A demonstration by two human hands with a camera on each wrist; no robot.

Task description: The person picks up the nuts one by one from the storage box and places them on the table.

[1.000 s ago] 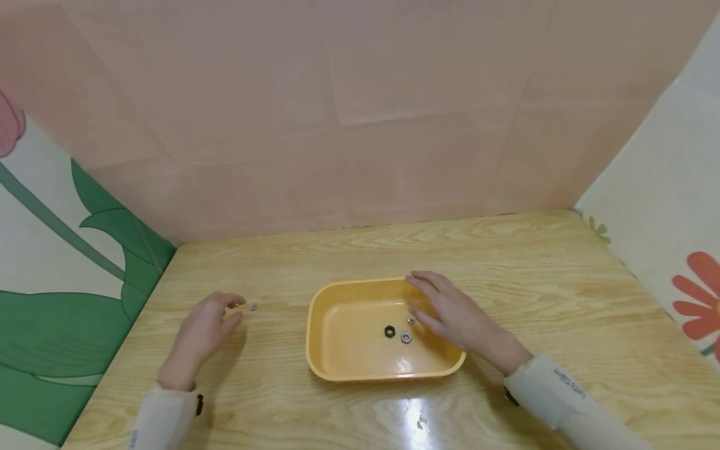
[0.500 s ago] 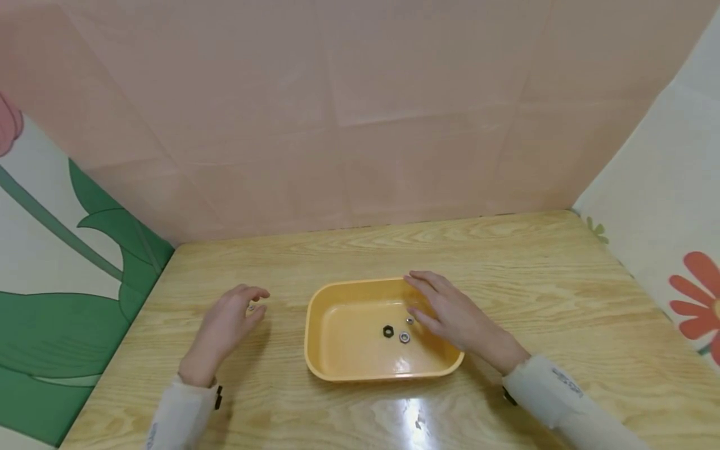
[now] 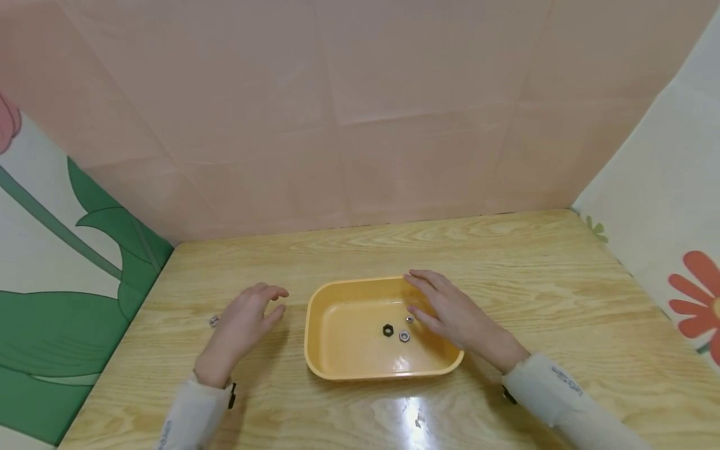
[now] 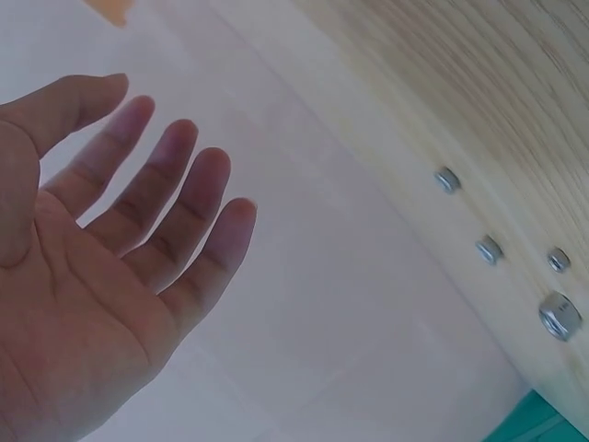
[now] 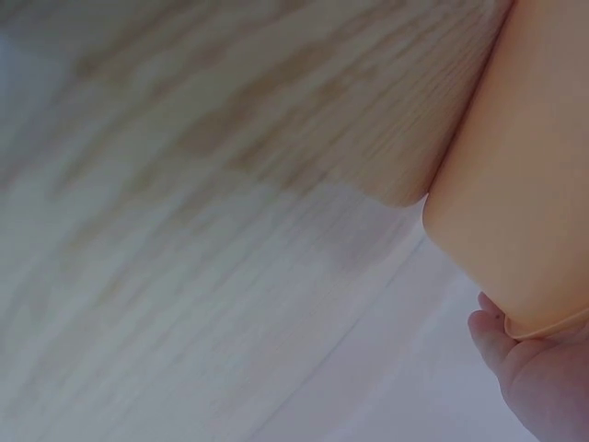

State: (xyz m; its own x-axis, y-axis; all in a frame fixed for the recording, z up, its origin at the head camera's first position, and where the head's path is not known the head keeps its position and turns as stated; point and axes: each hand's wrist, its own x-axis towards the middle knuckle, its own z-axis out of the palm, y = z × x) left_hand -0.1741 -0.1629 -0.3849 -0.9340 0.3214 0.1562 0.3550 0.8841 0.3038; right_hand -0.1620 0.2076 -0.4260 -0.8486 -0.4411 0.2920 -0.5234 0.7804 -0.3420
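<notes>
My left hand [image 3: 242, 325] is above the table, left of the tray, its fingers loosely bent. In the left wrist view its palm [image 4: 83, 304] shows bare, with nothing between fingers and thumb. Beside it a silver nut [image 3: 214, 320] shows; the left wrist view has several nuts, the largest a hex nut [image 4: 560, 317]. My right hand [image 3: 450, 312] holds the yellow plastic tray [image 3: 337, 374] at its right far corner, thumb inside and fingertips [image 5: 488, 336] over the rim. A black nut [image 3: 388, 330], a silver nut [image 3: 404, 336] and a smaller nut [image 3: 409, 319] lie inside.
The wooden table [image 3: 506, 250] meets a pinkish covered wall [image 3: 360, 156] at the back. Printed side panels stand left and right, with green leaves [image 3: 56, 325] and a red flower [image 3: 697, 294].
My left hand has moved right, toward the tray, passing over the small nuts on the table. The right hand and the nuts in the tray stay in place.
</notes>
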